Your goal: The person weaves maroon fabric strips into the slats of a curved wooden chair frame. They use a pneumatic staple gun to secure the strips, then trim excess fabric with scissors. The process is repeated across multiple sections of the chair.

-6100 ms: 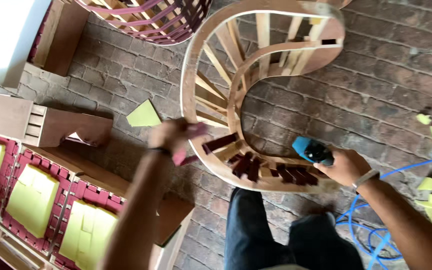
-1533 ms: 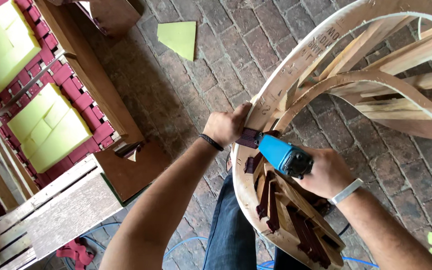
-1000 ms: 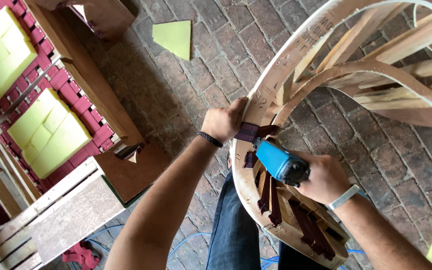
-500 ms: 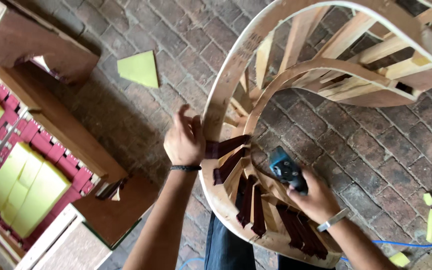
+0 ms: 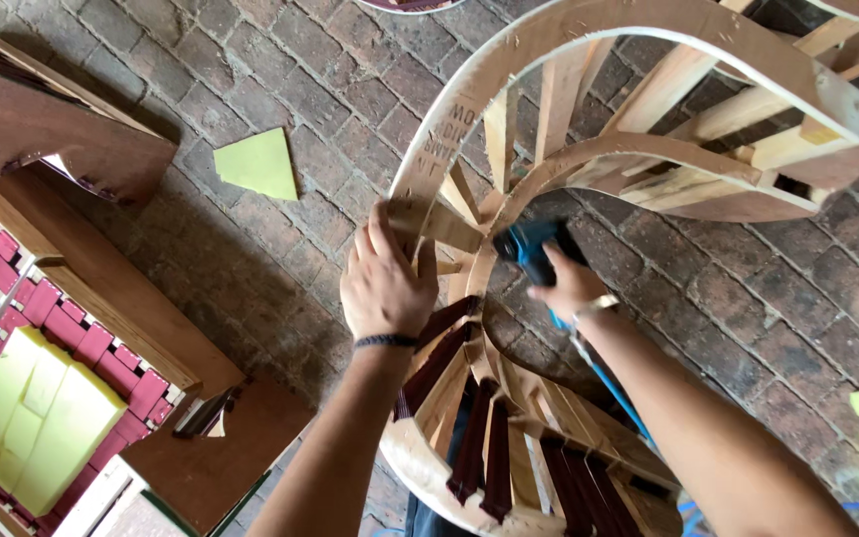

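Head view: a curved wooden frame (image 5: 469, 129) is standing on the brick floor (image 5: 251, 70).
Left hand (image 5: 385, 278): pressing flat, fingers apart, on the rim.
Right hand (image 5: 567, 283): closing around a blue tool (image 5: 534, 249).
Feel: looking stiff and heavy; the rim is best for holding.

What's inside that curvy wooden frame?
Inside the curved wooden frame are pale wooden slats and dark red straps. The left hand covers one part, so what lies beneath it stays hidden.
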